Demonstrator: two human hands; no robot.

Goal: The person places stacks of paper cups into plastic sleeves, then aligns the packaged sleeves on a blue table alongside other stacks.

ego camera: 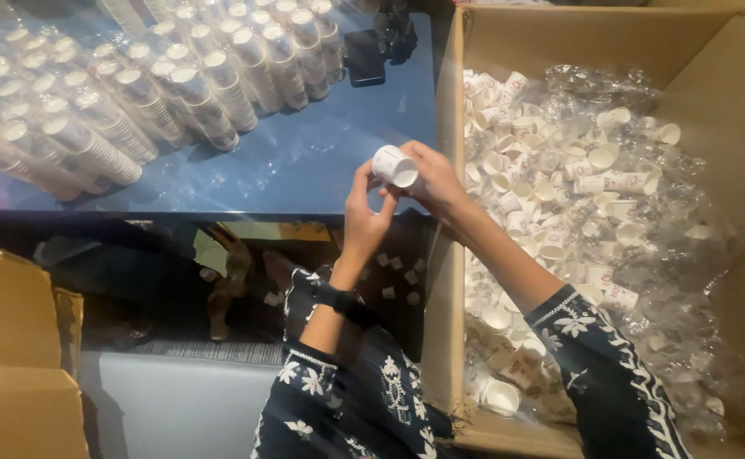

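Both hands meet above the gap between the blue glass surface and a large cardboard box. The right hand holds a small white paper cup on its side, open mouth turned toward the camera; its grip is pinched around the cup's body, with the fingers curled behind it. The left hand reaches up from below, its fingertips touching the cup's near edge; its grip is pressed lightly against the rim rather than wrapped around it. A dark band sits on the left wrist, and both arms wear dark sleeves with white floral embroidery.

The cardboard box, to the right of the hands, is filled with loose white paper cups jumbled among crumpled clear plastic wrapping. On the surface, up and left of the hands, lie many long stacks of nested cups in clear sleeves, laid in slanted rows side by side. A dark object rests on the surface near the stacks. More brown cardboard stands at the lower left.
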